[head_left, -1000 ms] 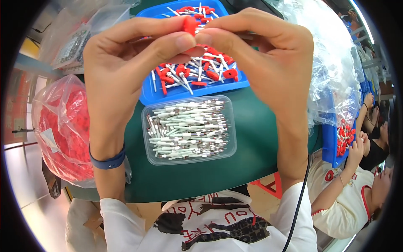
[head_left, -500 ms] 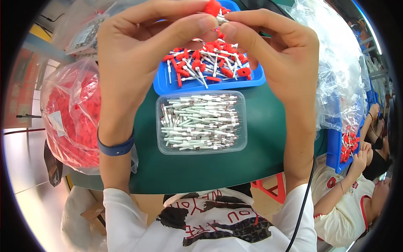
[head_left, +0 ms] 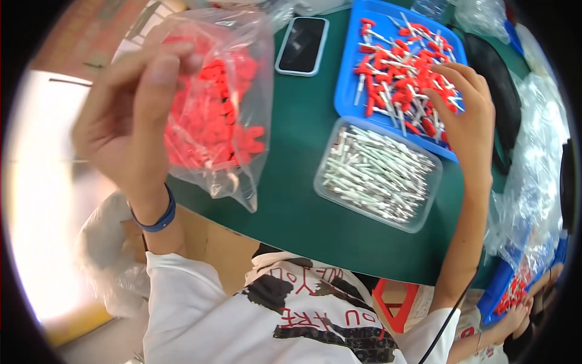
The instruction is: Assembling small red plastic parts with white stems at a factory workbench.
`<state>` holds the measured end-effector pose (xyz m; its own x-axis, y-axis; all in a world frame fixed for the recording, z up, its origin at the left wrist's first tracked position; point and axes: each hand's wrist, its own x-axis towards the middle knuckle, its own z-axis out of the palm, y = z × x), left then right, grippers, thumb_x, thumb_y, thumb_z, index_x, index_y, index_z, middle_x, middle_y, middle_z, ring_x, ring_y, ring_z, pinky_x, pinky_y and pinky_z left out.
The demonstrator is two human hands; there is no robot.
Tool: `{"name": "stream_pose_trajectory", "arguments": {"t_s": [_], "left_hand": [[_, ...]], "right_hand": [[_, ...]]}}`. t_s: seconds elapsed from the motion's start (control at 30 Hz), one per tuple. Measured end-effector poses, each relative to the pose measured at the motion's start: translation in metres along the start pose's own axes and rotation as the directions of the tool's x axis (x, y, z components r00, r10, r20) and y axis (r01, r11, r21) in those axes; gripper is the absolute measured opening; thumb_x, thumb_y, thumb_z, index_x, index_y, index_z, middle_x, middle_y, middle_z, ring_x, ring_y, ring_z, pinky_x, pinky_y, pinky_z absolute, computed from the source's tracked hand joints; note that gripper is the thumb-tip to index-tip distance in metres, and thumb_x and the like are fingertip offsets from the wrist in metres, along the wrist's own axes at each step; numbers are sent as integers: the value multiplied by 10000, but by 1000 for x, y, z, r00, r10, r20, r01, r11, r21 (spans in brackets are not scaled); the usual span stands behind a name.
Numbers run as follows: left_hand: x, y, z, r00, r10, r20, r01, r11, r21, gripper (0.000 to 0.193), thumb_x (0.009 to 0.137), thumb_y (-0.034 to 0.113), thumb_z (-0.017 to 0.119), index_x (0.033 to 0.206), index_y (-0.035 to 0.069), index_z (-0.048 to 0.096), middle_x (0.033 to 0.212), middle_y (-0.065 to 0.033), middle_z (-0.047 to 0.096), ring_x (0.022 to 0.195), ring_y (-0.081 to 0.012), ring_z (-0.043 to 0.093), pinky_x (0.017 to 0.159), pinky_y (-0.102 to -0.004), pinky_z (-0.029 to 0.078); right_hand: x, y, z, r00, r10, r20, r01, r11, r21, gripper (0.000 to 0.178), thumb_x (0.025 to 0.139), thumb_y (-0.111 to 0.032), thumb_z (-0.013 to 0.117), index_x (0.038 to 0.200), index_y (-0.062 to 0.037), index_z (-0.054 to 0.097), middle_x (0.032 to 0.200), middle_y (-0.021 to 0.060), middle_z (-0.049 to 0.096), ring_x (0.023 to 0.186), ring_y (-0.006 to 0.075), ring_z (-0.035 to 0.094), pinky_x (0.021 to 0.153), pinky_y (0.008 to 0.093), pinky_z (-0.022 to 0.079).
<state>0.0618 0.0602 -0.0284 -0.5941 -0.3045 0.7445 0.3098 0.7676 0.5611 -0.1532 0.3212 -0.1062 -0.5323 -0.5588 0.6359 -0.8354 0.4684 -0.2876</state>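
Observation:
My left hand (head_left: 130, 115) is raised at the left, in front of a clear plastic bag of red pieces (head_left: 212, 115). Its thumb and forefinger stand apart, slightly blurred, and nothing shows between them. Over the right side of a blue tray (head_left: 347, 91) is my right hand (head_left: 470, 115). The thumb and fingers there are spread above a heap of white-stemmed parts with red heads (head_left: 400, 73), close to or touching them. Just nearer than the tray, a clear plastic box (head_left: 321, 188) is full of white sticks with metallic ends (head_left: 379, 173).
A phone (head_left: 302, 45) lies on the green table (head_left: 285, 158) between bag and tray. Beyond my right arm are a black strap-like item (head_left: 497, 91) and clear plastic wrap (head_left: 533, 176). At the lower right, another person's hands (head_left: 515, 318) are at a second blue tray (head_left: 494, 303).
My hands were together, holding a red-headed part; they have parted, the left toward the red bag, the right onto the tray's heap. The view has turned left.

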Motion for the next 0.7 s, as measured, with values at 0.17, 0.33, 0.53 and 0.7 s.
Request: {"name": "stream_pose_trajectory", "arguments": {"t_s": [0.17, 0.33, 0.53, 0.7], "left_hand": [[-55, -67, -17, 906, -198, 373, -25, 857, 515, 111, 808, 91, 681, 900, 30, 693, 844, -82, 693, 749, -204, 662, 672, -292, 521], [-63, -97, -6, 802, -213, 558, -199, 786, 585, 167, 767, 209, 701, 861, 71, 698, 788, -68, 667, 740, -268, 633, 645, -373, 509], [-60, -97, -6, 769, -466, 437, -123, 564, 817, 151, 756, 244, 717, 811, 104, 717, 782, -62, 659, 753, -267, 637, 608, -385, 489], [-62, -98, 1, 809, -442, 388, -111, 534, 838, 149, 758, 259, 722, 817, 122, 728, 816, -54, 661, 779, -269, 633, 602, -388, 481]], "right_hand": [[3, -43, -19, 968, 118, 221, -168, 960, 225, 218, 749, -44, 717, 963, -36, 673, 860, 76, 657, 694, 211, 575, 640, 291, 465], [-4, -67, -21, 940, -1, 340, -99, 956, 277, 197, 710, -26, 731, 897, -40, 669, 755, 72, 618, 603, 189, 559, 558, 288, 445], [-12, -61, -21, 838, -175, 517, 22, 958, 287, 95, 737, -79, 714, 807, -37, 666, 746, 61, 636, 643, 221, 622, 563, 327, 454], [-24, -68, -13, 769, -171, 616, 68, 980, 187, 102, 741, -139, 718, 814, -72, 693, 755, 36, 658, 645, 212, 644, 566, 343, 470]]}}
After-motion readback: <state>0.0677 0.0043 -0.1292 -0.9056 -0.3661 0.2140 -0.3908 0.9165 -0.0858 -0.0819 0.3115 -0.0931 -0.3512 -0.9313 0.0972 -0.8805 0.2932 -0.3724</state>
